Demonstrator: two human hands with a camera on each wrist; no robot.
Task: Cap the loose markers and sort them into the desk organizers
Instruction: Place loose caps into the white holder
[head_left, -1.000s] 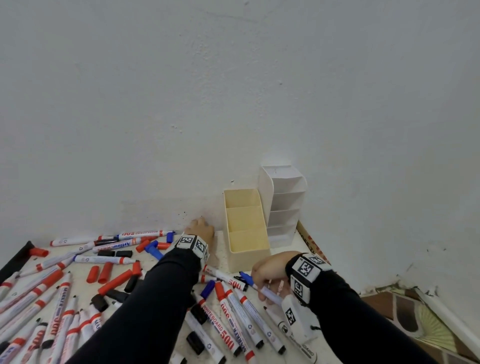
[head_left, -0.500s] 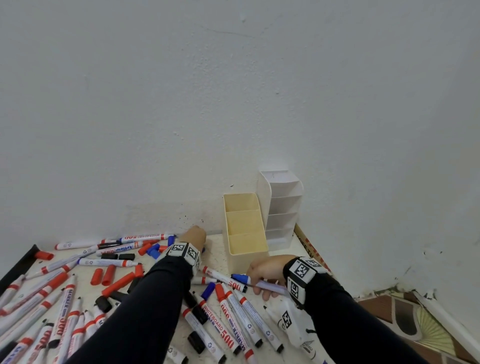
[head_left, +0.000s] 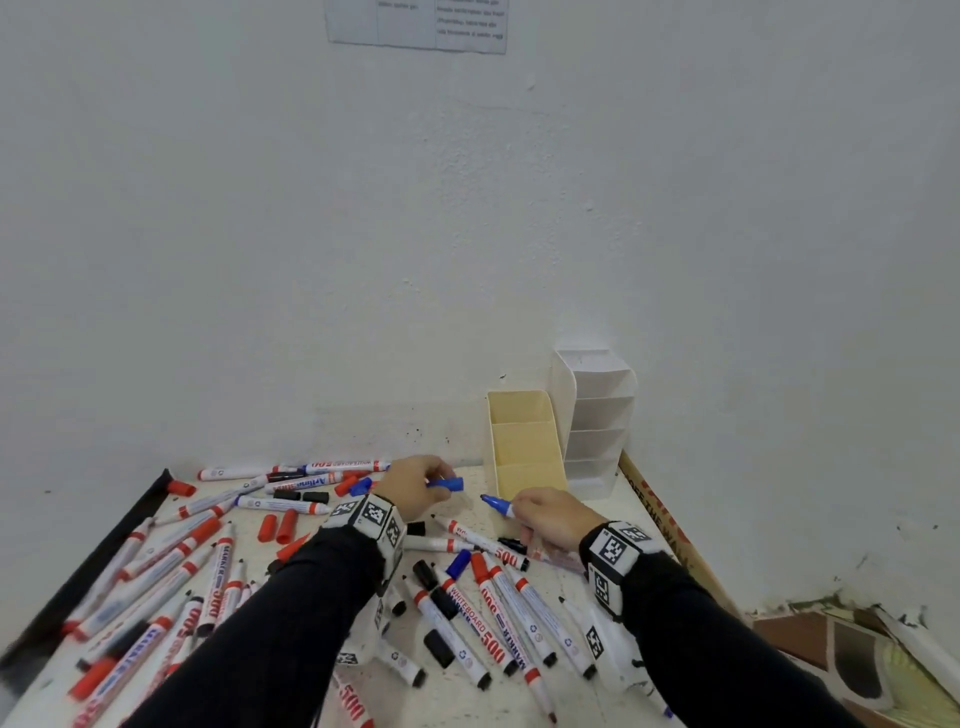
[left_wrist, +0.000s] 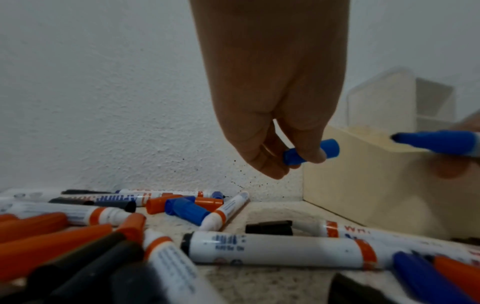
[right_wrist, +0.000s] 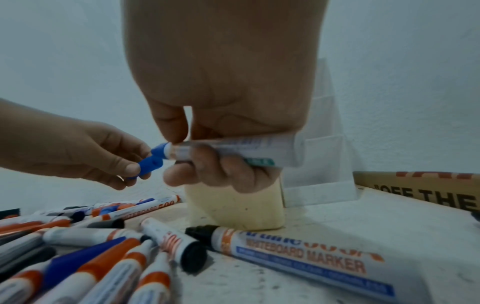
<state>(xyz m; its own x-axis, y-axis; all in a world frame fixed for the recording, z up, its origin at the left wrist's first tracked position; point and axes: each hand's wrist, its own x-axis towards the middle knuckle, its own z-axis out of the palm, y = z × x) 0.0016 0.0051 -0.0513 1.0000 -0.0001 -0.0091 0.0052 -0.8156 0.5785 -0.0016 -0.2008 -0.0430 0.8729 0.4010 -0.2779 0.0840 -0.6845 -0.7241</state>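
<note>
My left hand (head_left: 415, 488) pinches a loose blue cap (head_left: 445, 484) between thumb and fingers, above the table in front of the wall. My right hand (head_left: 550, 519) grips an uncapped blue whiteboard marker (head_left: 496, 504), its tip pointing left at the cap's open end. A small gap separates tip and cap. The left wrist view shows the cap (left_wrist: 311, 152) and the marker's tip (left_wrist: 439, 142) level with each other. Just behind the hands stand the cream organizer (head_left: 530, 480) and the taller white organizer (head_left: 592, 480), both with nothing in them.
Several loose markers (head_left: 483, 623) and red, black and blue caps (head_left: 284, 526) cover the table to the left and front. A printed cardboard box (head_left: 660, 519) lies at the right edge. A dark strip (head_left: 104, 545) borders the left side. The wall stands close behind.
My left hand has lifted off the table by the wall, holding a blue cap, and moved right. The right hand has raised the blue marker toward it. The head view has tilted upward.
</note>
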